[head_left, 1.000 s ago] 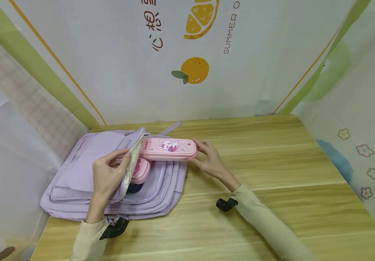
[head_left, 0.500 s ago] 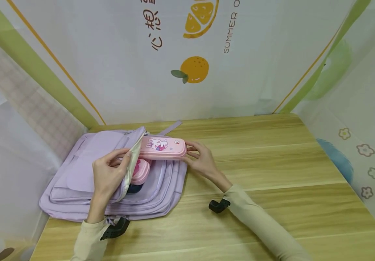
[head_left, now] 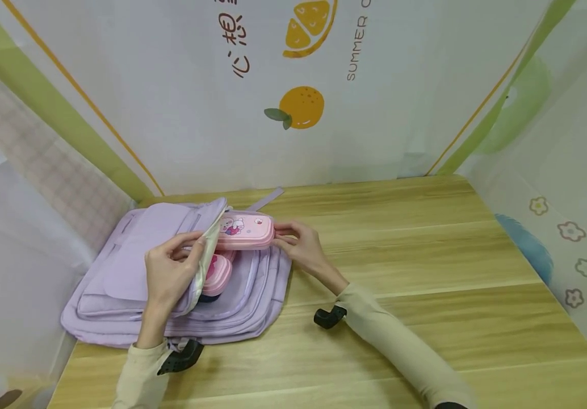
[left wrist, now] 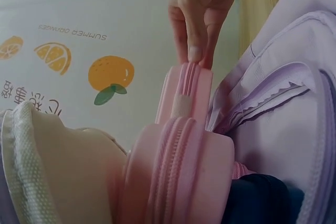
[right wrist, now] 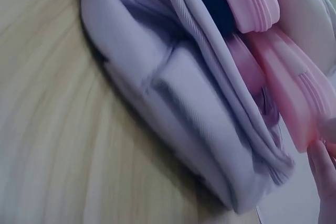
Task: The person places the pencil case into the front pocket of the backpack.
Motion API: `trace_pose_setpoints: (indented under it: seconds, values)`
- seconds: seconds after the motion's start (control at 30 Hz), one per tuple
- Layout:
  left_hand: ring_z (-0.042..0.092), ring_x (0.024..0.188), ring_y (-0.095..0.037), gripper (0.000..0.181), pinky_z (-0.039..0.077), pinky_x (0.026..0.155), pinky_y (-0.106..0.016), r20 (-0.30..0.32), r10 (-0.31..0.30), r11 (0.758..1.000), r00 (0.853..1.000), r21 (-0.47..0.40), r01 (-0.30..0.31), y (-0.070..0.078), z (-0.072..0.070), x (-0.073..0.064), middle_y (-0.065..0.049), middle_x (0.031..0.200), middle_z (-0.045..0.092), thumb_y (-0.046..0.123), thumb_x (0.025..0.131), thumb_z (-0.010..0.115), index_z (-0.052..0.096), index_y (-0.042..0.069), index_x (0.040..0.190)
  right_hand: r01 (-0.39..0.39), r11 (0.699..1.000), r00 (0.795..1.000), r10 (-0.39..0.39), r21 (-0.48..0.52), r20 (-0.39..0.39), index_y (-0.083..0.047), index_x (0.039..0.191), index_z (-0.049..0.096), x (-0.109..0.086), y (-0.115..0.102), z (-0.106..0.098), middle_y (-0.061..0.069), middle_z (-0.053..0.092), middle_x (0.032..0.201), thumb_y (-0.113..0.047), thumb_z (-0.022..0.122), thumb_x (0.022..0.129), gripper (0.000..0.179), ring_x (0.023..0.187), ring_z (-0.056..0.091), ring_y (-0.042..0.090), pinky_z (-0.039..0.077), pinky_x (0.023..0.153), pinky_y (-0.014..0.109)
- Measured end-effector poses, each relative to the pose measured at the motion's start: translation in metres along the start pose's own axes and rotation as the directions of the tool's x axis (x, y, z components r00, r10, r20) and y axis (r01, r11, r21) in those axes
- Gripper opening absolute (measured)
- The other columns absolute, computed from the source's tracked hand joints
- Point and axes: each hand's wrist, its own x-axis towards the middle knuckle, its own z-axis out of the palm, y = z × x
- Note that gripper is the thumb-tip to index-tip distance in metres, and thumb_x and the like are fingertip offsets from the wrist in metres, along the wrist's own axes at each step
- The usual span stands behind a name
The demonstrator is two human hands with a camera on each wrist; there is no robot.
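Note:
A lilac backpack (head_left: 135,267) lies on the table with its front pocket unzipped. My left hand (head_left: 171,272) pinches the pocket's pale-lined edge (head_left: 210,253) and holds it up. My right hand (head_left: 304,250) pinches the outer end of a pink pencil case (head_left: 254,232) printed with a white rabbit. The case's other end is hidden inside the pocket. Below it, a second pink zipped case (head_left: 219,274) pokes out of the opening, over a dark blue item (left wrist: 260,199). In the left wrist view, the right hand (left wrist: 205,14) has its thumb on the case's zipped side.
The wood-grain table (head_left: 401,244) extends to the right of the backpack. A lilac strap (head_left: 267,199) sticks out behind the bag. White printed curtains (head_left: 375,136) close off the back and both sides.
My right hand has moved left, pushing the rabbit pencil case deeper into the pocket, so less of it shows. My left hand has kept its hold on the pocket edge.

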Motion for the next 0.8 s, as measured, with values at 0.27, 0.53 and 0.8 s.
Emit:
trace_pose_setpoints:
  seconds: [0.27, 0.53, 0.8]
  values:
    - [0.065, 0.056, 0.006, 0.01, 0.054, 0.056, -0.008, 0.033, 0.013, 1.0, 0.999, 0.017, -0.014, -0.002, 0.0, 0.0, 0.012, 0.074, 0.073, 0.001, 0.087, 0.074, 0.079, -0.001, 0.095, -0.009, 1.0, 1.0, 0.009, 0.027, -0.001, 0.013, 0.112, 0.068, 0.008, 0.001, 0.025, 0.029, 0.07, 0.114, 0.01, 0.079, 0.081, 0.033, 0.106, 0.072, 0.041, 0.06, 0.09, 0.025]
    - [0.067, 0.061, 0.006, 0.013, 0.054, 0.059, -0.008, 0.13, 0.005, 1.0, 0.991, -0.002, -0.004, 0.0, -0.002, 0.002, -0.022, 0.085, 0.075, 0.001, 0.089, 0.072, 0.079, -0.001, 0.101, -0.038, 0.998, 0.999, 0.038, 0.052, 0.007, 0.013, 0.11, 0.067, 0.013, 0.002, 0.044, 0.029, 0.071, 0.112, 0.008, 0.078, 0.082, 0.031, 0.104, 0.073, 0.039, 0.061, 0.087, 0.024]
    - [0.066, 0.063, 0.008, 0.017, 0.053, 0.059, -0.008, 0.183, 0.013, 1.0, 0.983, 0.011, -0.015, 0.0, -0.005, 0.001, -0.023, 0.089, 0.076, 0.002, 0.089, 0.074, 0.078, -0.002, 0.105, -0.04, 0.997, 0.999, 0.041, 0.065, 0.0, 0.012, 0.107, 0.068, 0.016, 0.002, 0.062, 0.03, 0.072, 0.106, 0.007, 0.079, 0.081, 0.028, 0.099, 0.074, 0.04, 0.062, 0.083, 0.024]
